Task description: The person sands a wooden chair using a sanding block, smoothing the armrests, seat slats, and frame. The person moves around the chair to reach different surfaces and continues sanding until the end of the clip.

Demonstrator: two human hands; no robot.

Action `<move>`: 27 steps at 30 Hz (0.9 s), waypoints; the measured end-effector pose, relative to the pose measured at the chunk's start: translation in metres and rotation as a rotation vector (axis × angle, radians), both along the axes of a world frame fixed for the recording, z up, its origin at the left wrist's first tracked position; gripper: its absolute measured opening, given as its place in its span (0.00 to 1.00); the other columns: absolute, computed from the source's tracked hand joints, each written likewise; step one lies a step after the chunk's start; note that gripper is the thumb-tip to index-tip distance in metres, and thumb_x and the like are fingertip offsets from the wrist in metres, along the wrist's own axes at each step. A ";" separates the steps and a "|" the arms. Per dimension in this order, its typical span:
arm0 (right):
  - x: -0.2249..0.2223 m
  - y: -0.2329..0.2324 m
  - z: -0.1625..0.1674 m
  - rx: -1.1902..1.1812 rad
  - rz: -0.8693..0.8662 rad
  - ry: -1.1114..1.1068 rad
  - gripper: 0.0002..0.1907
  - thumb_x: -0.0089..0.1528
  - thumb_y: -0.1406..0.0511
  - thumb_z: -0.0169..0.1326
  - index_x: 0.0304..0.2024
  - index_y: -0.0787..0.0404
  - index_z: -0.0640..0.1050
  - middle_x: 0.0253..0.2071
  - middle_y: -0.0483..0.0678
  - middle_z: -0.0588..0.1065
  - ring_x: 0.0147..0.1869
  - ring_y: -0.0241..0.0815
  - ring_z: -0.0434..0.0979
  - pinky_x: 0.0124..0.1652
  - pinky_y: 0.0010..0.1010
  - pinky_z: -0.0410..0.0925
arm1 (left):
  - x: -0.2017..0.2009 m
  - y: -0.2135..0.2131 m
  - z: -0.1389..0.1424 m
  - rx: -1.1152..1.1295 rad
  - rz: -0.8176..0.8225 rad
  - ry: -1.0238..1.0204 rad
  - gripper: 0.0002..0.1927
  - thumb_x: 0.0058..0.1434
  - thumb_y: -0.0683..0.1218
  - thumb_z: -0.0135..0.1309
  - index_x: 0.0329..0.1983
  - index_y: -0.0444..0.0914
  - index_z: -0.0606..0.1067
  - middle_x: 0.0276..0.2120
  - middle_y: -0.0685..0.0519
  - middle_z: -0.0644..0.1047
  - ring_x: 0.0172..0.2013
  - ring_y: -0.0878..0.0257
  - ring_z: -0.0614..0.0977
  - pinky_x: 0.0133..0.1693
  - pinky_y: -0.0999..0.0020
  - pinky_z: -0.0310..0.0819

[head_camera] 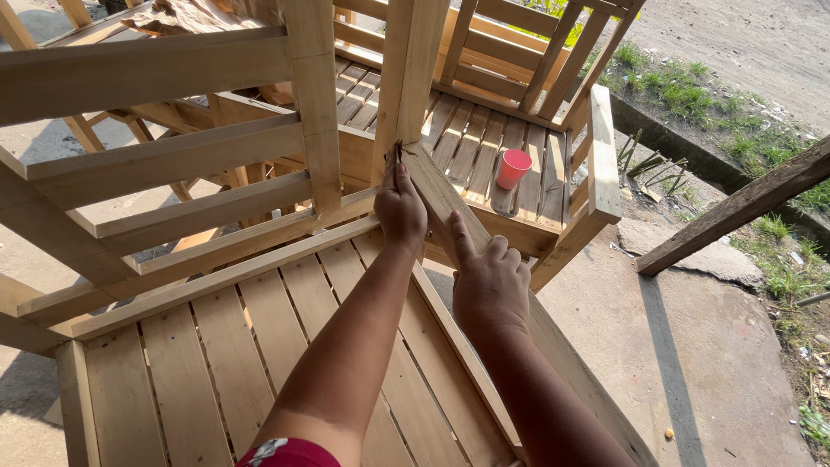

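Concrete yard, left hand [399, 207] fingers pinching pencil [399, 153] at chair armrest [445, 201]

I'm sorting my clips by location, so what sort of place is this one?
Probably an outdoor woodworking spot beside a road. Unfinished slatted wooden chairs crowd a concrete floor, with grass and a dirt road beyond. The left hand and right hand rest on a chair's armrest.
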State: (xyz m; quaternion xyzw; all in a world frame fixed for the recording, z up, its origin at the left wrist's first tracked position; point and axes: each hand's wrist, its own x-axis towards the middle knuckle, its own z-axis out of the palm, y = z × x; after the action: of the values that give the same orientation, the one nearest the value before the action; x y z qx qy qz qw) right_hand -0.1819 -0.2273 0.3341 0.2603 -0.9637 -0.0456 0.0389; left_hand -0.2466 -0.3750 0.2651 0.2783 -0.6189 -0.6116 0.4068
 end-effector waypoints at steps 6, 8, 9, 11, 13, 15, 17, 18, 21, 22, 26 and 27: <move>-0.003 -0.002 -0.002 0.018 0.024 0.081 0.45 0.64 0.61 0.52 0.76 0.32 0.43 0.56 0.65 0.64 0.50 0.53 0.70 0.50 0.45 0.67 | 0.021 0.014 -0.014 -0.481 -0.067 0.189 0.22 0.77 0.46 0.37 0.65 0.29 0.71 0.69 0.36 0.67 0.72 0.45 0.64 0.69 0.55 0.62; -0.002 -0.002 -0.002 0.035 0.023 0.067 0.44 0.65 0.61 0.51 0.77 0.32 0.43 0.56 0.65 0.64 0.50 0.53 0.70 0.50 0.46 0.67 | 0.012 -0.001 -0.015 -0.562 -0.072 0.121 0.21 0.77 0.45 0.38 0.63 0.28 0.72 0.68 0.36 0.68 0.72 0.43 0.62 0.69 0.53 0.60; -0.002 -0.002 -0.002 0.040 0.013 0.038 0.44 0.66 0.61 0.50 0.77 0.32 0.42 0.56 0.64 0.65 0.51 0.53 0.70 0.50 0.45 0.67 | 0.007 -0.007 -0.014 -0.575 -0.046 0.075 0.20 0.76 0.45 0.38 0.61 0.28 0.73 0.66 0.37 0.71 0.71 0.44 0.64 0.69 0.53 0.62; -0.002 -0.002 -0.001 0.053 -0.003 -0.003 0.44 0.68 0.61 0.49 0.78 0.31 0.41 0.56 0.63 0.65 0.51 0.52 0.71 0.51 0.45 0.67 | 0.002 -0.012 -0.015 -0.604 0.009 -0.007 0.19 0.75 0.45 0.40 0.57 0.29 0.76 0.62 0.39 0.75 0.70 0.45 0.68 0.68 0.54 0.65; -0.001 -0.001 0.000 0.075 -0.011 -0.043 0.44 0.68 0.61 0.49 0.78 0.31 0.40 0.56 0.62 0.65 0.51 0.51 0.71 0.51 0.44 0.67 | 0.007 -0.008 -0.018 -0.632 -0.026 0.059 0.19 0.75 0.45 0.41 0.58 0.28 0.76 0.61 0.38 0.75 0.69 0.44 0.68 0.68 0.53 0.64; -0.001 -0.002 0.002 0.046 0.033 0.069 0.44 0.65 0.60 0.50 0.77 0.33 0.42 0.56 0.65 0.64 0.49 0.52 0.71 0.50 0.45 0.67 | 0.018 0.000 -0.018 -0.677 -0.088 0.126 0.19 0.75 0.44 0.41 0.57 0.27 0.76 0.60 0.37 0.76 0.69 0.42 0.69 0.67 0.52 0.64; -0.001 -0.002 0.002 0.040 0.040 0.094 0.44 0.65 0.59 0.50 0.77 0.36 0.42 0.55 0.65 0.64 0.49 0.52 0.71 0.49 0.45 0.67 | 0.027 0.003 -0.015 -0.740 -0.179 0.171 0.19 0.74 0.44 0.42 0.55 0.26 0.77 0.59 0.37 0.77 0.68 0.41 0.70 0.66 0.52 0.64; -0.001 -0.002 0.001 0.054 0.027 0.064 0.43 0.66 0.60 0.50 0.78 0.37 0.42 0.54 0.63 0.65 0.49 0.52 0.71 0.49 0.44 0.67 | 0.028 0.000 -0.010 -0.733 -0.192 0.156 0.18 0.75 0.44 0.42 0.54 0.27 0.77 0.58 0.37 0.78 0.67 0.43 0.71 0.66 0.53 0.65; -0.001 -0.003 -0.003 0.036 0.000 0.042 0.42 0.67 0.58 0.49 0.77 0.55 0.45 0.52 0.60 0.66 0.50 0.51 0.71 0.50 0.43 0.67 | 0.022 -0.014 0.006 -0.666 -0.201 0.112 0.17 0.74 0.45 0.42 0.53 0.29 0.78 0.56 0.39 0.79 0.64 0.47 0.76 0.65 0.57 0.69; -0.002 -0.003 -0.004 0.023 -0.011 0.050 0.43 0.67 0.57 0.50 0.76 0.63 0.46 0.51 0.59 0.67 0.50 0.50 0.71 0.50 0.43 0.67 | 0.018 -0.017 0.009 -0.601 -0.190 0.104 0.17 0.74 0.45 0.43 0.52 0.29 0.78 0.56 0.40 0.79 0.62 0.47 0.77 0.64 0.58 0.70; -0.007 -0.004 -0.012 0.019 -0.039 0.060 0.45 0.64 0.57 0.53 0.73 0.73 0.48 0.52 0.57 0.67 0.52 0.49 0.70 0.51 0.41 0.66 | 0.023 -0.005 0.007 -0.561 -0.177 0.108 0.17 0.74 0.45 0.43 0.53 0.29 0.77 0.56 0.39 0.78 0.59 0.49 0.79 0.63 0.60 0.72; -0.009 -0.005 -0.014 0.024 -0.043 0.076 0.44 0.65 0.59 0.53 0.74 0.73 0.48 0.52 0.56 0.67 0.52 0.49 0.70 0.51 0.40 0.66 | 0.030 0.003 0.003 -0.710 -0.192 0.152 0.16 0.74 0.44 0.44 0.52 0.29 0.78 0.56 0.38 0.78 0.62 0.45 0.76 0.64 0.56 0.69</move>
State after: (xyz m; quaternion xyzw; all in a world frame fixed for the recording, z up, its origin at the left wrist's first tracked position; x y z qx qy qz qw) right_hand -0.1905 -0.2321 0.3199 0.2381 -0.9662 -0.0679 0.0713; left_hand -0.2162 -0.3720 0.2676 0.0145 -0.7837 -0.4130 0.4637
